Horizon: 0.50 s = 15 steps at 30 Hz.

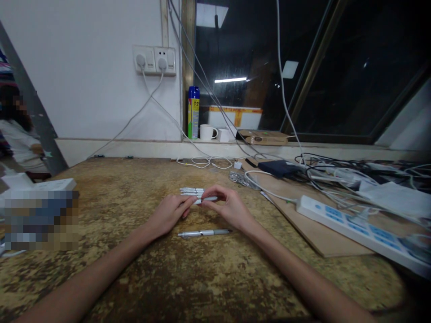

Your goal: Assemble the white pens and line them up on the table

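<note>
Both my hands meet over the middle of a worn wooden table [134,269], pinching one white and silver pen [210,198] between them. My left hand [171,211] grips its left part, with the thumb laid along it. At its right part, my right hand [229,204] closes thumb and fingers round the barrel. Just behind my fingers several similar pens [191,190] lie side by side, partly hidden by the hands. Nearer to me another pen [205,233] lies crosswise on the wood, apart from both hands.
On the right, a long white power strip [357,229] rests across a brown board [313,229], amid tangled cables. A white mug [208,132] and a spray can [193,112] stand on the sill. At far left there is another power strip [57,184]; a person [20,134] sits beyond.
</note>
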Each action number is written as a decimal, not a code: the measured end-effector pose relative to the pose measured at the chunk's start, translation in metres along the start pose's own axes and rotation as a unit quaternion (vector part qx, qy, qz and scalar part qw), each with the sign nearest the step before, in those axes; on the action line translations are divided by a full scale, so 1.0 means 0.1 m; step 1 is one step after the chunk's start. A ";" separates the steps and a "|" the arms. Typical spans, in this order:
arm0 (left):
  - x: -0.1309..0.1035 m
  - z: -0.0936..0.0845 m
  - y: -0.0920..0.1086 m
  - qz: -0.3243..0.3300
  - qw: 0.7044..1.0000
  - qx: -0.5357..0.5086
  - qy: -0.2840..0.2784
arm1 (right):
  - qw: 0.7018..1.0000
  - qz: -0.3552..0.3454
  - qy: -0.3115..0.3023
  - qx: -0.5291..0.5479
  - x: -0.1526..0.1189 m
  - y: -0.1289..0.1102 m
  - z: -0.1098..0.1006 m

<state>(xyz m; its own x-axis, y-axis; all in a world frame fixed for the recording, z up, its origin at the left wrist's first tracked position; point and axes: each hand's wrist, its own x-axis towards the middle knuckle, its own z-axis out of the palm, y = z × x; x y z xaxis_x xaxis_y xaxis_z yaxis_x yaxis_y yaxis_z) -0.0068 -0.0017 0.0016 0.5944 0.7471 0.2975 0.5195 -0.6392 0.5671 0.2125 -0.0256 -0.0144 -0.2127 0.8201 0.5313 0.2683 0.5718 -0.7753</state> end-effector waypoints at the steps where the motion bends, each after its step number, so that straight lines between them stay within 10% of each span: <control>1: 0.00 0.00 0.01 -0.004 1.000 -0.011 -0.007 | 1.000 -0.005 0.003 0.003 0.00 -0.01 -0.01; 15: 0.02 -0.06 -0.02 -0.014 0.994 -0.109 0.001 | 0.991 0.062 0.035 0.111 0.04 0.01 -0.11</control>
<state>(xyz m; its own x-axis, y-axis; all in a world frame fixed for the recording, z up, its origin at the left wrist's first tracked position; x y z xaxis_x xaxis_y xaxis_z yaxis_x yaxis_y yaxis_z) -0.0101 0.0020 0.0056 0.5797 0.7647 0.2813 0.3899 -0.5635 0.7283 0.2222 -0.0216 -0.0088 -0.1239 0.8874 0.4440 0.0726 0.4543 -0.8879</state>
